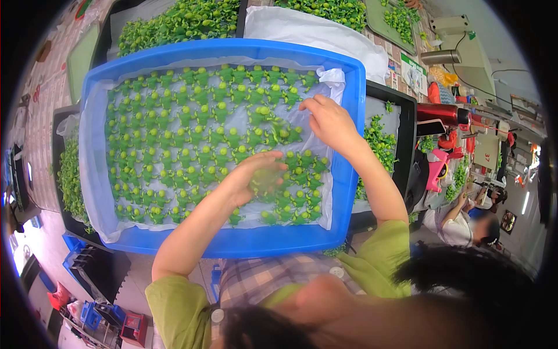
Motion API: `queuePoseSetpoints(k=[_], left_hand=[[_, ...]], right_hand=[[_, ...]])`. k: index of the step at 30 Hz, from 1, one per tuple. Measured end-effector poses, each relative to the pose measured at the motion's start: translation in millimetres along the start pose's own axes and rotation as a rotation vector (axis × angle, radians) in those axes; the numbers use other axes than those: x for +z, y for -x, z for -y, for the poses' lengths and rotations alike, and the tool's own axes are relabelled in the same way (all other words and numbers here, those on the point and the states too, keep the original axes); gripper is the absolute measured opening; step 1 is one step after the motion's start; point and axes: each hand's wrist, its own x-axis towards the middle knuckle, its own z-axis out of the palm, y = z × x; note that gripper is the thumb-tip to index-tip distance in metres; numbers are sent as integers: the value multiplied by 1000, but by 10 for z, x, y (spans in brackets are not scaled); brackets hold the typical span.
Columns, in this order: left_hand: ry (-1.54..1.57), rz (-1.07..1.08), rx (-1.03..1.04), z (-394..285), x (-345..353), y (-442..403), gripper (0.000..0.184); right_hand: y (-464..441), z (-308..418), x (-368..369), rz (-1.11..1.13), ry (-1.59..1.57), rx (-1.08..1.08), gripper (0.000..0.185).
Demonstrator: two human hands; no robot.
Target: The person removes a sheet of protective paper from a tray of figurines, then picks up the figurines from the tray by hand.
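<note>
Rows of small green figures (200, 132) with round yellow-green heads stand on a white liner (244, 216) inside a large blue plastic tub (232, 247). My left hand (256, 174) is over the lower middle of the tub, its fingers curled round a motion-blurred clump of green figures. To the upper right, my right hand (330, 119) hovers by the tub's right side. Its fingers are bent and slightly apart, and I see nothing between them. Between both hands, a few figures (279, 132) look smeared and closely bunched.
Black trays of more green figures lie around the tub: at the left (71, 174), behind (180, 26) and at the right (381, 139). A white cloth (314, 38) lies behind the rim. A red flask (439, 113) and phone (430, 127) sit at right. Another person (456, 224) sits farther right.
</note>
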Motion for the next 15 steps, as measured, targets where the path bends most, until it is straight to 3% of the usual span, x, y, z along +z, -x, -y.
queuePoseSetpoints(k=[5, 6, 10, 15], left_hand=[[-17, -9, 1, 17, -2, -1, 37], [-21, -10, 2, 20, -2, 0, 37], [-17, 2, 8, 28, -23, -6, 34], [-16, 21, -11, -8, -6, 33, 31]], right_hand=[[-111, 214, 149, -47, -188, -80, 31], [-152, 276, 162, -18, -146, -109, 42], [-293, 512, 289, 62, -9, -43, 48], [-354, 298, 354, 1, -156, -98, 44]])
